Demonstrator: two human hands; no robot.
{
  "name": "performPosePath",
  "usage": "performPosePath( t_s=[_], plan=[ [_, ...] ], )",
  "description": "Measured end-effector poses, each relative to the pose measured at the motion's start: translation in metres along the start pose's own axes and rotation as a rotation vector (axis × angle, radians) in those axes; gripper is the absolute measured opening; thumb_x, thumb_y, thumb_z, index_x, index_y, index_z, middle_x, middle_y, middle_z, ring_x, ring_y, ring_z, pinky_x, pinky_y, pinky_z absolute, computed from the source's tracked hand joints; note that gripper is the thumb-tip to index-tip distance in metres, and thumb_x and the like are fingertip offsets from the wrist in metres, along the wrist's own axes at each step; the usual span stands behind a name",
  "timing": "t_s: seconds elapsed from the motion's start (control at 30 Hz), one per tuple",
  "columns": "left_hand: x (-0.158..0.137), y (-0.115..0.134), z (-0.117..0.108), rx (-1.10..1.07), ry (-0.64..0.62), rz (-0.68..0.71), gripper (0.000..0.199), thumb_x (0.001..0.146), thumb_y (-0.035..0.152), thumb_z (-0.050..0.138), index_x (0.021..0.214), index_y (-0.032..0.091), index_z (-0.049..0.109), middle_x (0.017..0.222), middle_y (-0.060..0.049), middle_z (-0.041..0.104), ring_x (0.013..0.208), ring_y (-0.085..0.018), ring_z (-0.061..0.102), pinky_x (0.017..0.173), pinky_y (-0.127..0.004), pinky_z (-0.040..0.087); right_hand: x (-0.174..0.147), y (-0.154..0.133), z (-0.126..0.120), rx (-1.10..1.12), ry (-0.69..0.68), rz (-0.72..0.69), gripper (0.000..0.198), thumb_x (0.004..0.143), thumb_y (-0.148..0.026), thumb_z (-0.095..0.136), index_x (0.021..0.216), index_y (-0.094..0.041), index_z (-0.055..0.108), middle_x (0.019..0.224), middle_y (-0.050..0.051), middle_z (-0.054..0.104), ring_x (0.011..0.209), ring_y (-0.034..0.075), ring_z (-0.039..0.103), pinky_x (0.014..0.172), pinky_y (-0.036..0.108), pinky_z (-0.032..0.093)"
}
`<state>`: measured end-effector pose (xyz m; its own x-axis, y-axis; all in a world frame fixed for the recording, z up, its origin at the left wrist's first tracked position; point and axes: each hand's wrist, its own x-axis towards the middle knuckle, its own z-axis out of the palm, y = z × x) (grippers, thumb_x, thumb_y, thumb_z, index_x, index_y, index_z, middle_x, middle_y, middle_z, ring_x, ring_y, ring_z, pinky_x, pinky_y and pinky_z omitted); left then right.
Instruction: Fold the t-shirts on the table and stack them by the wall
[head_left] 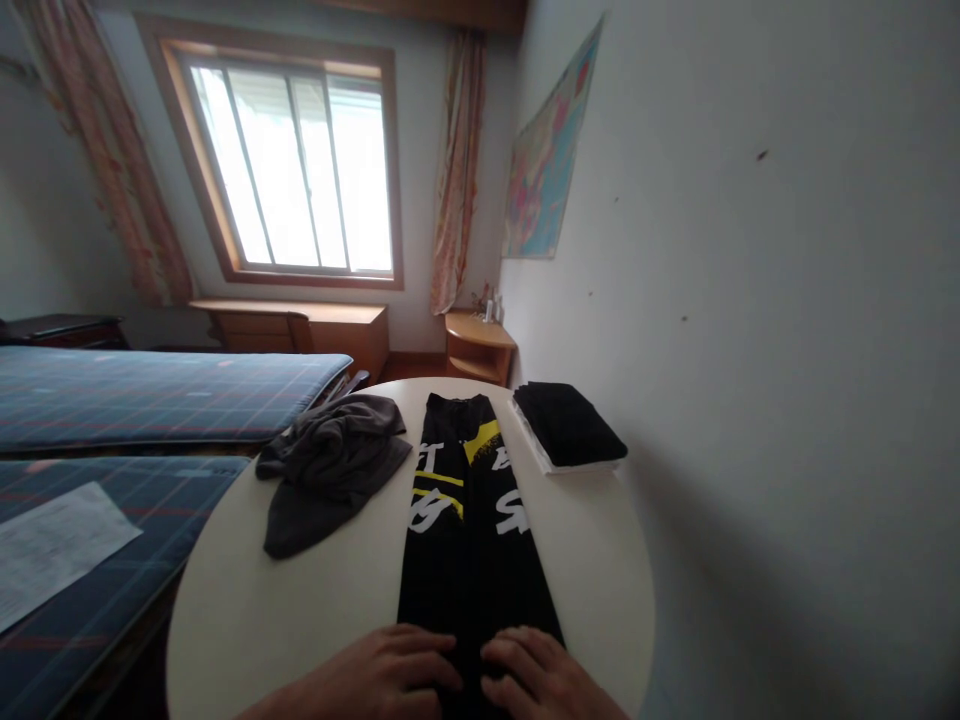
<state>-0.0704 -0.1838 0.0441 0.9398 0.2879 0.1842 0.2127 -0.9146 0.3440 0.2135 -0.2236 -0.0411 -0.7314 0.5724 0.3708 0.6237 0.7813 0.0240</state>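
A pair of black trousers (469,560) with white lettering and yellow patches lies lengthwise on the round white table (232,600), its waistband at the far end. My left hand (401,665) rests on the left side of the lower legs, fingers slightly bent and apart. Opposite it, my right hand (536,670) touches the right side, its fingers likewise spread on the cloth. Neither hand visibly grips the fabric. The trouser hems are out of view below. Left of the trousers is a crumpled dark grey garment (330,470); to the right sits a stack of folded black clothes (570,425).
Beds with blue plaid mattresses (150,400) stand left of the table, and a paper sheet (60,550) lies on the nearer one. A white wall (787,400) runs close along the right. Beyond are a wooden desk (330,312) and a corner shelf (480,330).
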Motion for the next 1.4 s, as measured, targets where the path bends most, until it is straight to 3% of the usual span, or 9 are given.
performPosePath(
  t_s=[0.1,0.23,0.47,0.7,0.9,0.97,1.13,1.27,1.4],
  plan=[
    [0.002,-0.002,0.010,-0.078,0.062,-0.120,0.024,0.084,0.013,0.060,0.104,0.026,0.060,0.114,0.001,0.073,0.116,-0.018,0.065,0.102,-0.027,0.049,-0.001,-0.009,0.005,-0.032,0.034,0.080,0.026,0.092,-0.034,0.061,0.118,-0.029,0.061,0.102,0.003,0.071,0.089,0.022,0.066,0.078,0.033,0.055],
    [0.001,-0.005,0.013,-0.055,0.141,-0.316,0.029,0.081,0.013,0.056,0.107,0.025,0.058,0.103,-0.002,0.073,0.093,-0.018,0.070,0.088,-0.027,0.053,0.009,-0.016,-0.016,0.034,-0.088,0.212,0.029,0.086,-0.024,0.062,0.115,-0.027,0.066,0.099,0.005,0.071,0.088,0.024,0.065,0.070,0.031,0.053],
    [-0.010,-0.011,0.003,-0.033,0.046,-0.202,0.050,0.078,0.013,0.061,0.126,0.027,0.053,0.116,-0.005,0.070,0.107,-0.022,0.065,0.096,-0.034,0.050,0.044,-0.012,-0.098,0.424,-0.329,0.614,0.038,0.079,-0.012,0.052,0.108,-0.024,0.073,0.106,0.003,0.074,0.099,0.020,0.068,0.088,0.026,0.047],
    [-0.013,-0.006,-0.008,-0.114,0.003,-0.234,0.048,0.082,0.006,0.051,0.123,0.029,0.061,0.107,-0.002,0.073,0.097,-0.018,0.068,0.087,-0.026,0.051,0.063,-0.002,-0.127,0.461,-0.556,0.422,0.021,0.082,-0.017,0.056,0.089,-0.022,0.076,0.087,0.003,0.076,0.081,0.018,0.069,0.067,0.022,0.041],
    [-0.008,0.007,-0.028,-0.253,0.017,-0.403,0.052,0.073,0.012,0.060,0.121,0.032,0.063,0.092,0.003,0.074,0.074,-0.014,0.065,0.069,-0.020,0.049,0.083,0.011,-0.153,0.561,-0.830,0.210,0.011,0.081,-0.020,0.065,0.085,-0.019,0.075,0.069,-0.002,0.067,0.054,0.010,0.048,0.051,0.020,0.032],
    [0.001,-0.004,-0.038,-0.267,0.143,-0.436,0.049,0.075,0.015,0.058,0.121,0.029,0.063,0.094,0.001,0.073,0.068,-0.012,0.061,0.065,-0.020,0.048,0.095,0.027,-0.168,0.515,-0.802,0.273,0.014,0.084,-0.022,0.062,0.090,-0.019,0.075,0.072,-0.001,0.068,0.057,0.011,0.051,0.053,0.020,0.034],
    [0.043,-0.069,-0.067,-0.207,0.505,-0.511,0.036,0.086,0.027,0.055,0.120,0.021,0.062,0.082,0.000,0.068,0.059,-0.012,0.054,0.058,-0.023,0.045,0.138,0.083,-0.186,0.227,-0.446,0.438,0.027,0.094,-0.020,0.049,0.108,-0.019,0.072,0.100,0.008,0.073,0.088,0.020,0.067,0.075,0.026,0.045],
    [0.072,-0.128,-0.065,-0.213,0.707,-0.549,0.038,0.087,0.028,0.054,0.125,0.020,0.057,0.085,-0.002,0.068,0.064,-0.014,0.060,0.065,-0.027,0.051,0.164,0.116,-0.152,-0.009,-0.200,0.501,0.034,0.096,-0.018,0.044,0.123,-0.020,0.066,0.118,0.010,0.070,0.109,0.024,0.064,0.095,0.034,0.044],
    [0.076,-0.153,-0.032,-0.107,0.822,-0.597,0.065,0.081,0.026,0.062,0.142,0.017,0.041,0.137,-0.017,0.056,0.118,-0.029,0.060,0.100,-0.046,0.049,0.158,0.121,-0.095,-0.123,-0.083,0.474,0.048,0.093,-0.019,0.055,0.140,-0.021,0.052,0.138,0.012,0.058,0.130,0.028,0.049,0.114,0.047,0.030]
  ],
)
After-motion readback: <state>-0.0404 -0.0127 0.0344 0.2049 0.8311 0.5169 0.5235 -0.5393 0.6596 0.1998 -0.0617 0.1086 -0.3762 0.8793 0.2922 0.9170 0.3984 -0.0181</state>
